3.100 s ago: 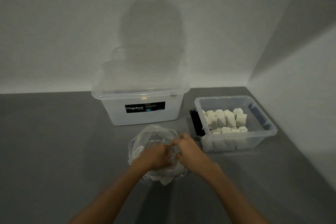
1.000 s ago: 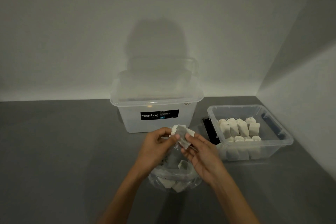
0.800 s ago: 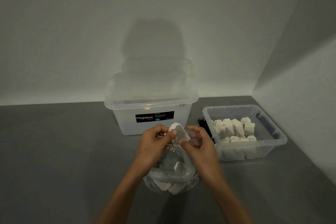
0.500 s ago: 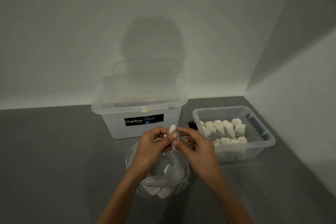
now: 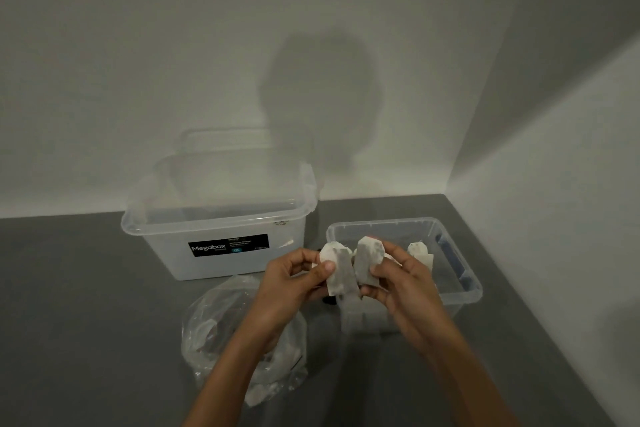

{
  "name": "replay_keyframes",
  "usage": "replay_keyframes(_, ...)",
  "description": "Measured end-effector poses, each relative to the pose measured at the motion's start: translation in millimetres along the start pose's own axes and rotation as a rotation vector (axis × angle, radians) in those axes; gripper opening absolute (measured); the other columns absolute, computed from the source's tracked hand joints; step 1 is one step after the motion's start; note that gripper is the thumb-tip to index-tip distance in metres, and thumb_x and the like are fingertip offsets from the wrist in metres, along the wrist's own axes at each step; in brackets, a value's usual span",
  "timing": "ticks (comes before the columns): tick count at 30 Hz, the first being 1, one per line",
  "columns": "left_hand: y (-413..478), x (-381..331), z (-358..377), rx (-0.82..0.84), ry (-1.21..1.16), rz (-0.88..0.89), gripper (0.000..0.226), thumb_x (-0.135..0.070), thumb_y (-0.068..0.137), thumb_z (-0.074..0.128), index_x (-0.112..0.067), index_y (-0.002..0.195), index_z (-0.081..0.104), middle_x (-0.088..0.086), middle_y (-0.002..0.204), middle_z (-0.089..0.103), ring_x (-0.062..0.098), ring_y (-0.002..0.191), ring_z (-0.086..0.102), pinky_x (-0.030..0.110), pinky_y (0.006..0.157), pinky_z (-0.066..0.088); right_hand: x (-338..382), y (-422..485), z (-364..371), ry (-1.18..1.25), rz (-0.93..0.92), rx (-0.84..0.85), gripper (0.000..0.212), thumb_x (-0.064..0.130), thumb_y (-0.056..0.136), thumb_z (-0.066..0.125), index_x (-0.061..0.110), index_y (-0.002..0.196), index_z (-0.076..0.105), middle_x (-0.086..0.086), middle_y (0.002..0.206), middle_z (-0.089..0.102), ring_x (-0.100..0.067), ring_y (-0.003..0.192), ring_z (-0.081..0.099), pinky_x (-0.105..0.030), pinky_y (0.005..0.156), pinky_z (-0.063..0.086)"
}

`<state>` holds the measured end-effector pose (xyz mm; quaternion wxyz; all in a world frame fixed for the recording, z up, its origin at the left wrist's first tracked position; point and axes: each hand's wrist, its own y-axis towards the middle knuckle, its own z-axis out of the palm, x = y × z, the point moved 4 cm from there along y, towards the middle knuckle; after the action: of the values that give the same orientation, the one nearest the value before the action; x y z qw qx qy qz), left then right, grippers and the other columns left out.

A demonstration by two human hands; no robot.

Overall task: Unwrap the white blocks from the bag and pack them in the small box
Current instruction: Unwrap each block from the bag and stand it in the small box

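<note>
"Megabox" in white on black label (image 5: 228,245), front of big clear tub (image 5: 166,253). Smaller print there too blurry to read.

Single wide head-worn view, forward and downward, close over grey tabletop (image 5: 86,288), toward wall corner (image 5: 447,189)

Both forearms run off the lower edge. The left hand (image 5: 294,284) and right hand (image 5: 401,284) each cover the lower part of a pinched white block (image 5: 337,270) and screen most of the small box (image 5: 464,274) interior. The left forearm hides part of the bag (image 5: 214,333), whose contents are blurred. A dark object (image 5: 328,301) beneath the hands, possibly a clip, is mostly hidden. The small print on the label (image 5: 228,245) is unreadable.
</note>
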<state>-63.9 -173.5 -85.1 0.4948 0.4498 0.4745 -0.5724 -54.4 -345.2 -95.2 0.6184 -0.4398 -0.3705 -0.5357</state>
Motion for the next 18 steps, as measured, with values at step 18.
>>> replay_keyframes(18, 22, 15, 42, -0.188, 0.182, 0.047, 0.012, -0.015, 0.085, 0.066, -0.005, 0.09, 0.069, 0.01, 0.085, 0.073, 0.02, 0.08, 0.071, 0.024, 0.069, 0.059, 82, 68, -91, -0.582, -0.188, 0.03, 0.005, 0.016, 0.09, 0.062, 0.02, 0.093, 0.064, 0.001, 0.075, 0.072, -0.012, 0.069, 0.067, -0.027, 0.062, 0.052)
